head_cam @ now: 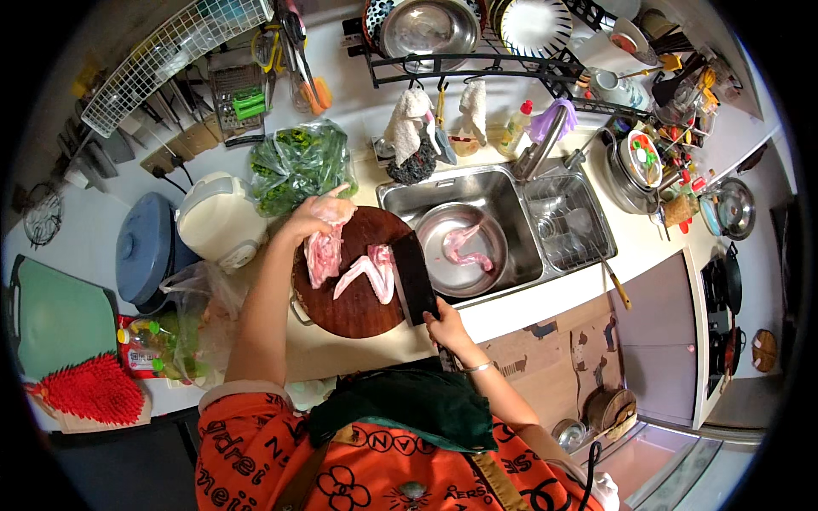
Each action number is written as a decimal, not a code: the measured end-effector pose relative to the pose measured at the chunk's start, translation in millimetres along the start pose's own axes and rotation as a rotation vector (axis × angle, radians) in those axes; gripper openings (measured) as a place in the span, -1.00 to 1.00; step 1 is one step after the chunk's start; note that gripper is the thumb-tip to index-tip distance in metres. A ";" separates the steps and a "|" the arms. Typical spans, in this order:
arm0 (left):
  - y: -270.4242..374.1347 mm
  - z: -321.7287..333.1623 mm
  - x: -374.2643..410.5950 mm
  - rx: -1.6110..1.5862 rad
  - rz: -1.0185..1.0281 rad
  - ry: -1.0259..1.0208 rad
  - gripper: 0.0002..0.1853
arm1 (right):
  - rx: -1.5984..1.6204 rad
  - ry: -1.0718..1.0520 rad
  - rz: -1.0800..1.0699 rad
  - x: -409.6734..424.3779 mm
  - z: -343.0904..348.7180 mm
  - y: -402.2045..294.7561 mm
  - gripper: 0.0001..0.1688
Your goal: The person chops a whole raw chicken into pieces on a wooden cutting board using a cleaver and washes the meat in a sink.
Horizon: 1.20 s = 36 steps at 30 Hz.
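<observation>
A round dark wooden chopping board (358, 319) lies on the counter before me. At its upper left, my left hand (313, 217) grips a piece of raw poultry carcass (324, 255), whose lower part hangs over the board. A raw poultry wing (374, 274) lies bent at the board's middle. Along the board's right side, my right hand (445, 327) holds a cleaver (412, 274) by its handle, its broad dark blade beside the wing. A steel bowl (441, 281) stands in the sink, and in it is a long raw poultry neck piece (461, 248).
Right of the board is a double steel sink (530, 255) with a tap (540, 144). Behind my left hand lies a plastic bag of leafy greens (300, 166). A white rice cooker (220, 217) and a clear plastic bag (208, 313) stand left. A dish rack (473, 64) hangs above.
</observation>
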<state>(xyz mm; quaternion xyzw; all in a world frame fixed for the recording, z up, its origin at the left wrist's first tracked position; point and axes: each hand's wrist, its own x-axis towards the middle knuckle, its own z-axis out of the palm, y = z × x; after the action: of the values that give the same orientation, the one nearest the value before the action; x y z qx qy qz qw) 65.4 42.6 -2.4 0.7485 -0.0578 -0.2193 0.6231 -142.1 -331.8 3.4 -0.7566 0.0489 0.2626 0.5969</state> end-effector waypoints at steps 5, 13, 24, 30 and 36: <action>55.3 112.0 -2.7 1.163 -0.077 0.485 -0.41 | -0.358 0.379 -0.467 17.7 -26.8 37.5 -0.76; -41.8 158.9 -48.7 0.719 0.097 0.317 -0.64 | -0.966 0.517 -0.585 26.6 -66.4 -16.8 -0.71; -31.9 139.6 -125.8 -0.039 -0.411 0.317 -0.85 | -0.524 0.363 -0.693 140.8 -79.1 26.3 -0.83; -61.2 151.3 -118.1 0.400 -0.360 0.430 -0.49 | -0.982 0.286 -0.017 253.5 -184.8 133.8 -0.67; -17.3 179.9 -111.6 0.671 -0.264 0.483 -0.26 | -1.292 0.012 0.139 267.2 -156.7 180.4 -0.52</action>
<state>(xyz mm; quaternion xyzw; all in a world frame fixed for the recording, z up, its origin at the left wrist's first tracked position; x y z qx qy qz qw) -109.9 -76.8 -13.2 0.9404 0.1179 -0.0847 0.3075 70.2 -464.3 -253.2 -0.9598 -0.0665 0.2727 0.0027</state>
